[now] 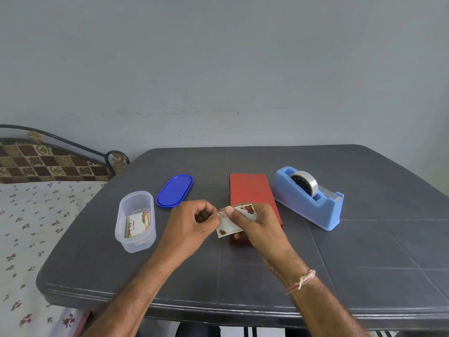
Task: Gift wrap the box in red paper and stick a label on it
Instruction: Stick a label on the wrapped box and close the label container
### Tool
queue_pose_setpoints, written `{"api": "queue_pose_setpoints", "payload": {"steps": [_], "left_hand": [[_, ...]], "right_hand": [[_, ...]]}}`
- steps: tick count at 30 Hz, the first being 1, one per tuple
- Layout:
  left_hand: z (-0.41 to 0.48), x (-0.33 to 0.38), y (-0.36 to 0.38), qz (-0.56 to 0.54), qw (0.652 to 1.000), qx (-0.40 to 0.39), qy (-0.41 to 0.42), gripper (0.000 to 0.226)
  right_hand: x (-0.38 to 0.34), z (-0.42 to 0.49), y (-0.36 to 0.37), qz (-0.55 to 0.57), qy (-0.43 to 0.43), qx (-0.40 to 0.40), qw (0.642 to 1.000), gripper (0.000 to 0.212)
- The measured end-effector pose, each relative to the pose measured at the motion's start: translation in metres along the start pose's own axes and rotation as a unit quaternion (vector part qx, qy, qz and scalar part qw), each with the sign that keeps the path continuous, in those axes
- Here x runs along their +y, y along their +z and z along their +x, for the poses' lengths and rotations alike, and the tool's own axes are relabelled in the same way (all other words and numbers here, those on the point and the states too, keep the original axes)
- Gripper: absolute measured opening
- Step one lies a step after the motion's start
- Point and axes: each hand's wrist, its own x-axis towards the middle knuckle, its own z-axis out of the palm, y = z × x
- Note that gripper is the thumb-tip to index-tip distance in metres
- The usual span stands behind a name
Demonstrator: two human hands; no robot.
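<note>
Past wrapping box (250, 190) in red; now pinching label (230, 226) over box's near end between left hand (192, 222) and right hand (261, 227), sticking yet to do.

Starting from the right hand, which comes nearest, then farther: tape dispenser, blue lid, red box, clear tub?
1. red box, partly covered by the right hand
2. tape dispenser, to its right
3. blue lid, off to the left
4. clear tub, farthest left

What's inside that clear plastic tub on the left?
The clear tub holds a printed label with a floral border, reading Best Wishes. Whether more are stacked behind it cannot be seen. The blue lid lies beside the tub.
</note>
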Motion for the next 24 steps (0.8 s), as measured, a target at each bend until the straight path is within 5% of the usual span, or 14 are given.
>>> {"api": "queue_pose_setpoints", "payload": {"steps": [24], "left_hand": [[-0.0071,0.0004,-0.0035,0.059,0.998,0.002,0.001,0.016]], "right_hand": [[0.0019,0.0031,0.0052,-0.006,0.009,-0.013,1.0,0.023]]}}
